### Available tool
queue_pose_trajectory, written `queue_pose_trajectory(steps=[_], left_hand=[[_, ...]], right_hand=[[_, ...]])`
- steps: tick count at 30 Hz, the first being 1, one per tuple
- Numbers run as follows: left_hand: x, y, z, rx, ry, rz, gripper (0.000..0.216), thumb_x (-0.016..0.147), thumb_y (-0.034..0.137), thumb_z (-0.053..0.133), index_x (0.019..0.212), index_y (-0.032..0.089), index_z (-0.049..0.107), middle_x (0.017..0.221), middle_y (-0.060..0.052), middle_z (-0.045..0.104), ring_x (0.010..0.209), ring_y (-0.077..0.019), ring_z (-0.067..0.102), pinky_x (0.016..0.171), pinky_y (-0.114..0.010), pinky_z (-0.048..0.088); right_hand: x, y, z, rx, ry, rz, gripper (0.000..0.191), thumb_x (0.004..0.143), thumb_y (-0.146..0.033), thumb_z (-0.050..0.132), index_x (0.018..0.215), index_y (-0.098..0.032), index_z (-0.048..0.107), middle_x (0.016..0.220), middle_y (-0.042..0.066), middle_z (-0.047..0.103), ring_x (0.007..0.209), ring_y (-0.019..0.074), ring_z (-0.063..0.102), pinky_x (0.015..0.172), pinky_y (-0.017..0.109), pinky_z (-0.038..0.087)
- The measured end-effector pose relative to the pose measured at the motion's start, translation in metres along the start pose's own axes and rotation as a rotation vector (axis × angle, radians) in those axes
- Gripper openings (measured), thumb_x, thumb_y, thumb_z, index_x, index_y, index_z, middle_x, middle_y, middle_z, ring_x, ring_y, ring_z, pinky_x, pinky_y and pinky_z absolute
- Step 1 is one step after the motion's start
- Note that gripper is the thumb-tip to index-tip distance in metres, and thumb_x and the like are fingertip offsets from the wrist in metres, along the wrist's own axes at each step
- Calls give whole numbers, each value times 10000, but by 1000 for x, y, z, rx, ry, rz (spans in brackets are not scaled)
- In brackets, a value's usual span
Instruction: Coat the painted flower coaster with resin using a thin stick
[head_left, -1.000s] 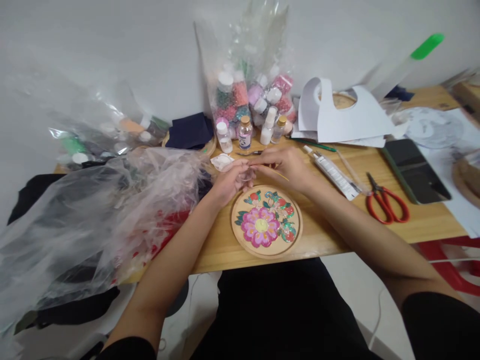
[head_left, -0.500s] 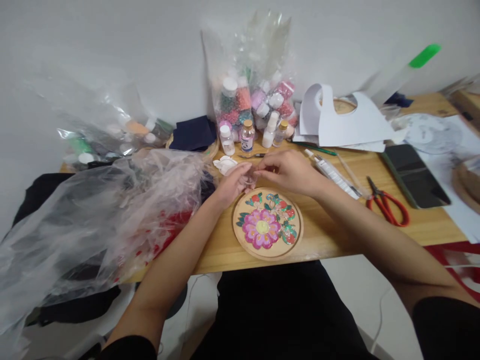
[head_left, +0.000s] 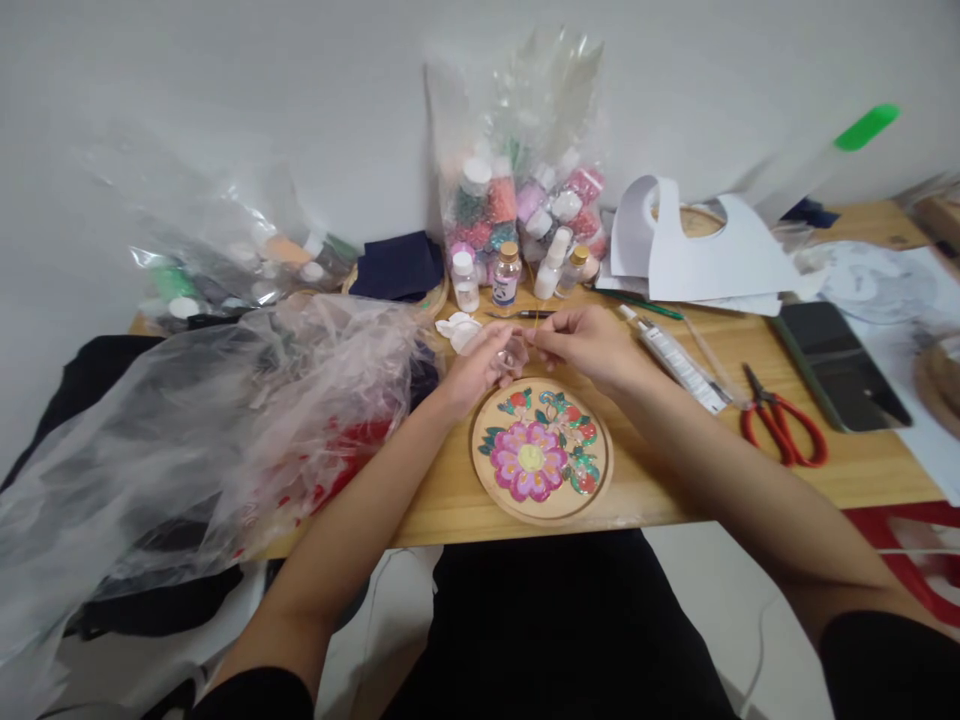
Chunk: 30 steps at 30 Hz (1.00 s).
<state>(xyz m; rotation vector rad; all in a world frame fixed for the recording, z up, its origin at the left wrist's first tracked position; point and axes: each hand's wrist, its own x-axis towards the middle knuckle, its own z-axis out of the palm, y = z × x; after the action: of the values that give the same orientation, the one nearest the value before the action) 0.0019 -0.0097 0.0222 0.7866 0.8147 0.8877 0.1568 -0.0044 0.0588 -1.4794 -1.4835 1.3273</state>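
Head view: both hands meet just above the far edge of a round wooden plaque (head_left: 541,456) painted with a pink flower, which lies flat near the front edge of the wooden table (head_left: 675,470). The left hand (head_left: 480,362) is curled narrow around a small clear piece (head_left: 511,352), held at the fingertips; what the piece is cannot be told. The right hand (head_left: 589,345) is pinched narrow, its fingertips touching the left hand's at that piece; whether it grips something of its own is too small to tell.

Just behind the hands lie a crumpled white scrap (head_left: 457,327) and a thin dark tool (head_left: 521,314). Further back stand 4 small bottles (head_left: 508,275) in front of a clear bag of bead jars (head_left: 525,200). Right of the right hand lies a white tube (head_left: 679,362), then red scissors (head_left: 784,432) and a dark phone (head_left: 840,365), well apart from the hands. Cut white paper (head_left: 705,255) rests behind the tube. A large crumpled plastic bag (head_left: 202,420) covers the table's left side, near the left forearm.
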Motion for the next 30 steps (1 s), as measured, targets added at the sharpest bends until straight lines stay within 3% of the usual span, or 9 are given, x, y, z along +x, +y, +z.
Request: queue_pose_trajectory(steps=[5,18,30], left_hand=[[-3,-1,0,32,-15,40,308,777,402,666,912,180,499,676,51,552,551,-59,553,439,-148,373],[-5,-1,2,84,-7,43,358,705,367,672,926,193,450,769,46,514,631,-58,560,467,-146,387],[-4,-1,1,49,-27,26,304,724,372,641,888,194,458,682,53,524,570,-62,539,458,-159,358]], right_hand=[[-4,-6,6,-19,90,19,333,737,-275,634,436,-162,546,385,-31,511,386,47,385,458,217,287],[0,2,12,-260,292,-100,251,749,-308,593,548,-157,598,490,-27,537,482,83,416,531,255,295],[-3,5,12,-342,312,-142,265,758,-341,589,573,-156,629,498,-24,530,483,81,386,528,253,256]])
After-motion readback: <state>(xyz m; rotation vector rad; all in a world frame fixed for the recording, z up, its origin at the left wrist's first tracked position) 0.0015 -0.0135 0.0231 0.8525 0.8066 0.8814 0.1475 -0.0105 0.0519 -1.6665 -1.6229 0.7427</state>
